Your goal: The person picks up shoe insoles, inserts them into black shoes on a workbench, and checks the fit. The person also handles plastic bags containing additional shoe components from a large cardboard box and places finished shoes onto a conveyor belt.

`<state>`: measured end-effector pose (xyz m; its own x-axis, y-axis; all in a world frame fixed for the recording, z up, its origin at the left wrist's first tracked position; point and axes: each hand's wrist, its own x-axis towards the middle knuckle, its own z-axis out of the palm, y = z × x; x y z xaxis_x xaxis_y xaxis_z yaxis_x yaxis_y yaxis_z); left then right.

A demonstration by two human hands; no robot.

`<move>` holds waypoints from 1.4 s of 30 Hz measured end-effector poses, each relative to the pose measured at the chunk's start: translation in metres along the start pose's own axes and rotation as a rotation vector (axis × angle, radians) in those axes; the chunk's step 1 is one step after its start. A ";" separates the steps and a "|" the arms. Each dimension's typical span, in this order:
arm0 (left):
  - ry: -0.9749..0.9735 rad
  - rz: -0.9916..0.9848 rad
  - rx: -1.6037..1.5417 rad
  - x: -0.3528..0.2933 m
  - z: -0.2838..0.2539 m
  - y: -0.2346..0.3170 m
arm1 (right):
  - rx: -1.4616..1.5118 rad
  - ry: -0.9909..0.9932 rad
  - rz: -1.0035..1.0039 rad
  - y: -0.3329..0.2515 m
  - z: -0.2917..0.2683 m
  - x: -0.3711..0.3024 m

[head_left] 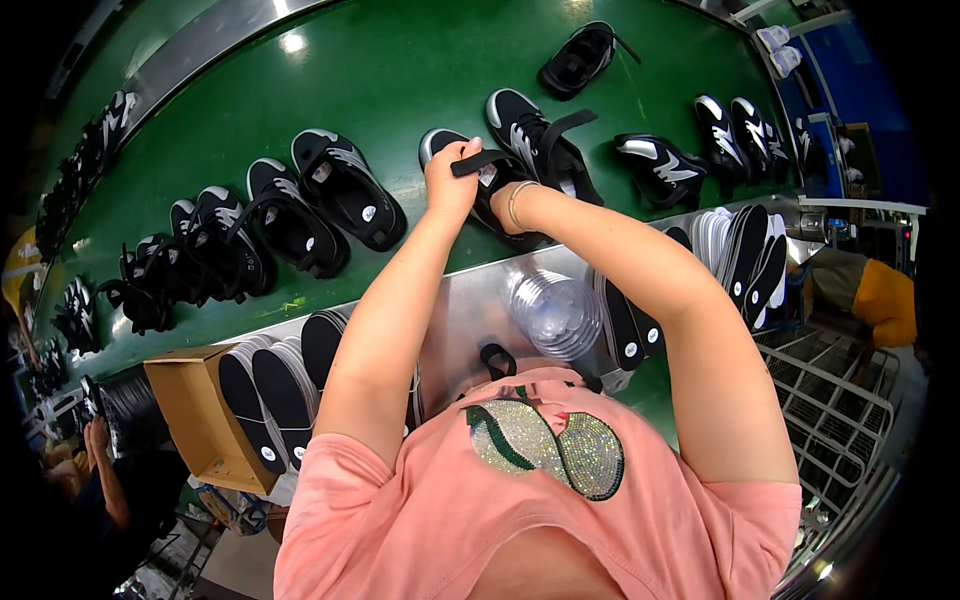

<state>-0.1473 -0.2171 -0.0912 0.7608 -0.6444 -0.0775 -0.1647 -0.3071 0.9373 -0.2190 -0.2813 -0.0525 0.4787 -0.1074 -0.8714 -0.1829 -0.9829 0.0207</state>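
A black sneaker (446, 142) with a white sole lies on the green conveyor belt (400, 70) straight ahead of me. My left hand (449, 185) grips its black tongue and pulls it up. My right hand (506, 205) reaches into the same shoe; its fingers are hidden inside. A thin bracelet sits on that wrist. A second black sneaker (535, 135) lies just to the right, touching the first.
More black sneakers (300, 200) line the belt left and right. Black insoles fill a cardboard box (195, 425) at lower left and a stack (745, 250) at right. A stack of clear plastic cups (556, 312) lies on the steel ledge. A wire rack (830, 390) stands right.
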 end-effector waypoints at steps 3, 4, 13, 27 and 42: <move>-0.012 0.021 0.033 -0.001 -0.003 0.001 | 0.030 0.049 0.076 -0.007 -0.004 -0.007; -0.023 0.032 0.046 -0.002 -0.002 -0.002 | 0.102 0.118 0.161 -0.009 0.001 -0.004; 0.020 0.048 0.063 -0.001 -0.002 -0.005 | 0.039 0.083 -0.053 0.008 0.009 -0.037; -0.019 -0.004 0.032 -0.008 0.001 0.007 | 1.860 0.537 -0.075 0.019 0.042 0.001; 0.075 0.332 0.498 0.038 -0.084 0.041 | 0.116 0.997 -0.138 0.015 0.136 -0.172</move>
<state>-0.0727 -0.1949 -0.0277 0.6576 -0.7165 0.2329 -0.6614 -0.4011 0.6337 -0.4209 -0.2569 0.0315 0.9910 -0.1222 -0.0551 -0.1290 -0.9812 -0.1436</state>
